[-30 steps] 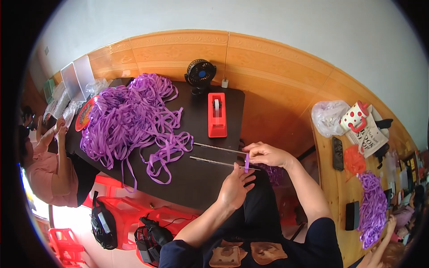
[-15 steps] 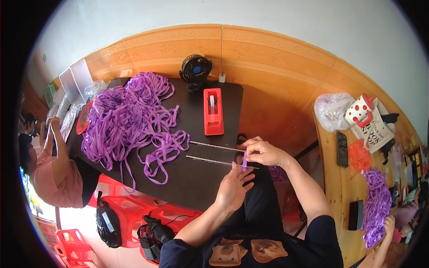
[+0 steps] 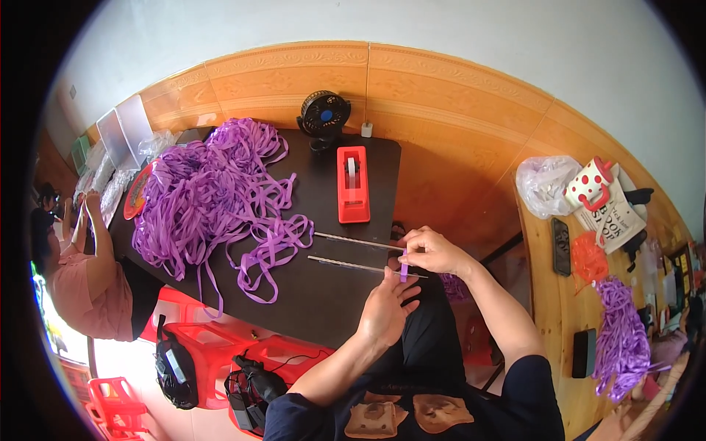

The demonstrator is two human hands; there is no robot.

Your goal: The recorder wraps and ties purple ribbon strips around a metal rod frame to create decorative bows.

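Note:
Two thin metal rods with twisted-looking far parts lie side by side, the upper rod (image 3: 360,240) and the lower rod (image 3: 346,263), reaching from over the dark table toward me. A short purple ribbon band (image 3: 404,266) spans them near my end. My right hand (image 3: 434,251) pinches the band by the upper rod with thumb and fingertips. Below, my left hand (image 3: 386,305) has its thumb against the lower rod beside the band, its other fingers loosely curled beneath. A loose purple ribbon strand (image 3: 276,250) trails from the large ribbon heap (image 3: 206,198) toward the rods' far ends.
On the dark table (image 3: 316,309) stand a red tape dispenser (image 3: 353,187) and a black fan (image 3: 324,117). Red chairs (image 3: 202,349) hold black bags. At right, a wooden table (image 3: 548,309) bears a phone (image 3: 561,246), a dotted cup (image 3: 588,184) and a purple bundle (image 3: 621,338). Another person (image 3: 88,287) sits left.
My hands and the rods stay almost the same in relation to each other. At the right, another person's hand has shifted at the purple bundle, whose shape differs slightly.

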